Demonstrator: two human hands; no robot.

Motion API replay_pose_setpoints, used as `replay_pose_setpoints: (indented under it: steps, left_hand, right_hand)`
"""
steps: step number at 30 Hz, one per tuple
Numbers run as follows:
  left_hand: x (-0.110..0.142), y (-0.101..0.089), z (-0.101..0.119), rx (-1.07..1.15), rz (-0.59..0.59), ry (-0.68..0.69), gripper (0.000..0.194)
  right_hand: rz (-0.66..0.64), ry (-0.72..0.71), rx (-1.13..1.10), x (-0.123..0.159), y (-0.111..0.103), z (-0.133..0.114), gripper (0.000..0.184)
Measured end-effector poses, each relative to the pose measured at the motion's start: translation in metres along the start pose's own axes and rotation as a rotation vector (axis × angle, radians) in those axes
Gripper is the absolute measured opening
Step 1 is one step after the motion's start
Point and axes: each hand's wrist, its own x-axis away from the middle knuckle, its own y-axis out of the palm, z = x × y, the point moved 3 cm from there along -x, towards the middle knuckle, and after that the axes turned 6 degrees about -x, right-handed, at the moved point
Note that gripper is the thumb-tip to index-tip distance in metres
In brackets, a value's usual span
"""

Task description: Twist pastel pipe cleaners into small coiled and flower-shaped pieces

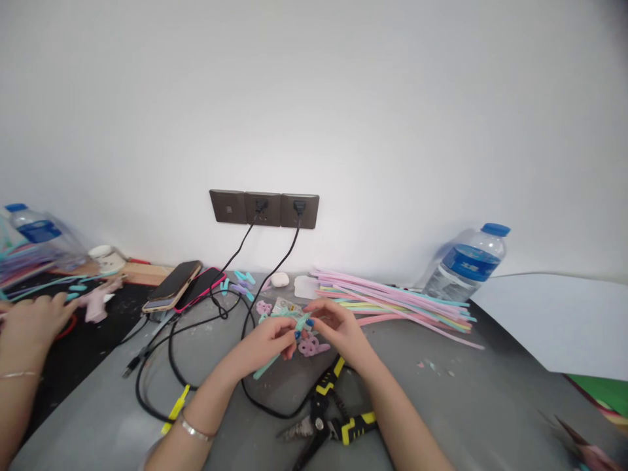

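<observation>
A mint-green pipe cleaner (265, 369) is pinched between my two hands, bent into a small shape at the fingertips. My left hand (271, 340) is closed on it, and one end hangs out below the fingers. From the other side, my right hand (339, 328) grips the upper part between thumb and fingers. Just beneath the hands lies a purple looped pipe-cleaner flower (310, 347); a pink one (263, 307) rests farther back. Black-and-yellow wire pliers (320, 418) lie in front of my hands, handles spread.
A bundle of pastel pipe cleaners (392, 301) lies behind right, before a tilted water bottle (468, 261). Black cables (171, 353) loop across the left side near two phones (171, 286). Scissors (581, 445) lie front right. Another person's hand (36, 320) works at far left.
</observation>
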Motion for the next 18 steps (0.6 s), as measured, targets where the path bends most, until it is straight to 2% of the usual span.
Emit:
replay_pose_setpoints:
  steps: [7, 11, 14, 18]
  left_hand:
    - [-0.002, 0.001, -0.003, 0.0, 0.02, 0.043, 0.015]
    - [-0.002, 0.001, -0.005, -0.095, 0.101, 0.064, 0.019]
    - [-0.002, 0.001, -0.005, -0.193, 0.18, 0.118, 0.022]
    - [-0.003, 0.0, -0.003, -0.226, 0.184, 0.146, 0.024]
  right_hand:
    - [-0.03, 0.052, -0.09, 0.0, 0.004, 0.005, 0.017]
    - [-0.005, 0.091, -0.121, -0.001, 0.001, 0.007, 0.02]
    - [0.016, 0.115, -0.11, -0.001, 0.0, 0.01, 0.021]
    - [0.035, 0.065, -0.032, 0.0, 0.001, 0.009, 0.018]
